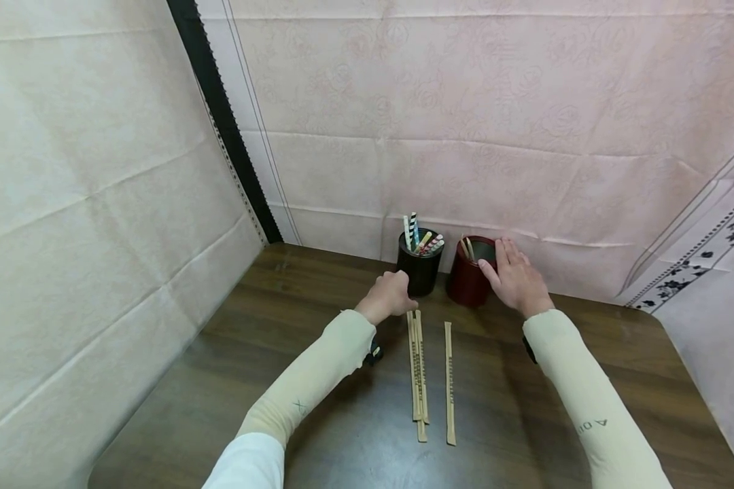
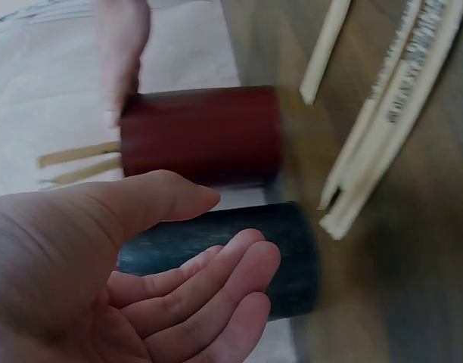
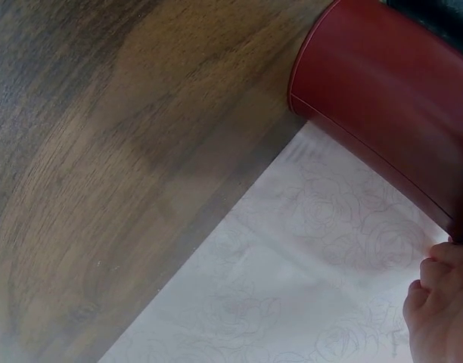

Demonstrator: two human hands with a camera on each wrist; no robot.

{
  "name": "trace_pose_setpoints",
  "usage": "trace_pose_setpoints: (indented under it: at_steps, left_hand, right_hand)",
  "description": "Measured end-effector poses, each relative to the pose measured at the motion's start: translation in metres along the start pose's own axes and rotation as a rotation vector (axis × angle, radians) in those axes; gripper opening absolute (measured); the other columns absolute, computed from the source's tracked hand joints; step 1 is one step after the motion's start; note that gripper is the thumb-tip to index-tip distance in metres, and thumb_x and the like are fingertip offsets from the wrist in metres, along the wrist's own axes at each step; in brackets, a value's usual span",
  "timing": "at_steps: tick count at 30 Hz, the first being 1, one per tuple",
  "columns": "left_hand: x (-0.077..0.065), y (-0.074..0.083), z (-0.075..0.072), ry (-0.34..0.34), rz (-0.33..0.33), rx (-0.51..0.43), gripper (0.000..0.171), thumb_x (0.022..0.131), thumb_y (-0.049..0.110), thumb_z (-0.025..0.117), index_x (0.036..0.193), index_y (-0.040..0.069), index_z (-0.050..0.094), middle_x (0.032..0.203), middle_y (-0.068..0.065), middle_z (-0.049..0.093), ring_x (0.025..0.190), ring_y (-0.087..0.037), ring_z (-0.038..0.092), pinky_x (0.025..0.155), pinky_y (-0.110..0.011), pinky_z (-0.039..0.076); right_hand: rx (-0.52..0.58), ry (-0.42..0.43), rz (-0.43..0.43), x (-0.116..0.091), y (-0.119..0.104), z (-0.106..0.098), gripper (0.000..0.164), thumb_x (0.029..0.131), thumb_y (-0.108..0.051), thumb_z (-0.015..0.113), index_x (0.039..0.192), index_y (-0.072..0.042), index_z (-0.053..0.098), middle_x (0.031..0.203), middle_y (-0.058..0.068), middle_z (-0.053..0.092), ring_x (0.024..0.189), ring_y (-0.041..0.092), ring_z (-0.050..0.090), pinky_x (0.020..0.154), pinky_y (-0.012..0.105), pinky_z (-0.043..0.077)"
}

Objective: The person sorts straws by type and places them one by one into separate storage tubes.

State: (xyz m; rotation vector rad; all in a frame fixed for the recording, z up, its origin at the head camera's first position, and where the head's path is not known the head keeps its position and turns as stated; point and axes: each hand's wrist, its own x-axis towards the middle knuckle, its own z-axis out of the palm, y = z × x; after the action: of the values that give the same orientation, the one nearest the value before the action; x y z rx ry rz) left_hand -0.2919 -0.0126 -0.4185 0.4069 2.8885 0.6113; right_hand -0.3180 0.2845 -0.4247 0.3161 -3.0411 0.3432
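Note:
My left hand is in front of the black cup, just above the far ends of two overlapping tan sticks with dark print. In the left wrist view its fingers are loosely bent, the thumb stands apart, and nothing is held. My right hand rests at the rim of the dark red cup, its fingers straight and its thumb spread along the rim. Two tan sticks poke out of the red cup. Several patterned sticks stand in the black cup.
Another tan printed stick lies apart, to the right of the overlapping ones. The brown wooden table meets a pale patterned cloth wall just behind the cups. A second cloth wall bounds the left side.

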Motion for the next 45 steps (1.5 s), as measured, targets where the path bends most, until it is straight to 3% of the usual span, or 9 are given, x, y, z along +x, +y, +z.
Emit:
trace_pose_setpoints:
  at_steps: [8,18,23,30,37,45]
  left_hand:
    - [0.006,-0.016,0.024,-0.074,-0.031,-0.072,0.030,0.099,0.027,0.074,0.079,0.009,0.059,0.081,-0.006,0.061,0.077,-0.026,0.056,0.063,-0.034,0.047]
    - [0.013,-0.022,0.039,-0.103,-0.080,-0.118,0.028,0.102,0.024,0.069,0.078,0.008,0.068,0.067,-0.004,0.071,0.065,-0.020,0.063,0.057,-0.029,0.046]
    - [0.029,-0.030,0.052,-0.148,-0.109,-0.112,0.028,0.099,0.023,0.070,0.076,0.008,0.068,0.064,-0.004,0.070,0.064,-0.022,0.066,0.058,-0.034,0.051]
    - [0.067,-0.051,0.085,-0.166,-0.134,-0.116,0.025,0.095,0.028,0.073,0.076,0.012,0.066,0.063,-0.003,0.071,0.064,-0.022,0.067,0.057,-0.036,0.054]
    - [0.062,-0.046,0.079,-0.181,-0.154,-0.151,0.029,0.096,0.025,0.073,0.073,0.011,0.065,0.064,-0.004,0.070,0.060,-0.020,0.067,0.054,-0.034,0.053]
    - [0.033,-0.025,0.054,-0.163,-0.163,-0.190,0.031,0.098,0.025,0.075,0.073,0.007,0.070,0.063,-0.004,0.072,0.057,-0.017,0.067,0.051,-0.028,0.052]
  right_hand:
    - [0.002,0.005,-0.007,0.000,0.000,0.002,0.093,0.110,-0.067,0.015,0.167,0.005,0.002,0.176,0.028,0.002,0.165,0.044,0.003,0.133,0.062,0.010]
    - [0.005,0.014,-0.007,0.001,-0.002,0.003,0.093,0.110,-0.067,0.016,0.167,0.006,0.003,0.176,0.029,0.004,0.165,0.045,0.004,0.132,0.062,0.011]
    - [0.007,0.019,-0.008,0.002,-0.001,0.004,0.094,0.109,-0.067,0.014,0.167,0.006,0.004,0.175,0.029,0.005,0.165,0.045,0.005,0.132,0.062,0.012]
    - [0.002,0.010,-0.004,0.002,-0.001,0.003,0.094,0.109,-0.067,0.014,0.167,0.006,0.002,0.176,0.029,0.003,0.165,0.045,0.003,0.132,0.062,0.010]
    - [-0.004,0.008,0.002,0.001,0.000,0.002,0.094,0.109,-0.067,0.014,0.167,0.006,0.003,0.176,0.029,0.003,0.165,0.045,0.004,0.133,0.062,0.010]
    - [0.005,0.021,0.000,0.001,0.001,0.003,0.094,0.110,-0.067,0.016,0.167,0.007,0.004,0.175,0.030,0.006,0.164,0.046,0.006,0.132,0.062,0.011]
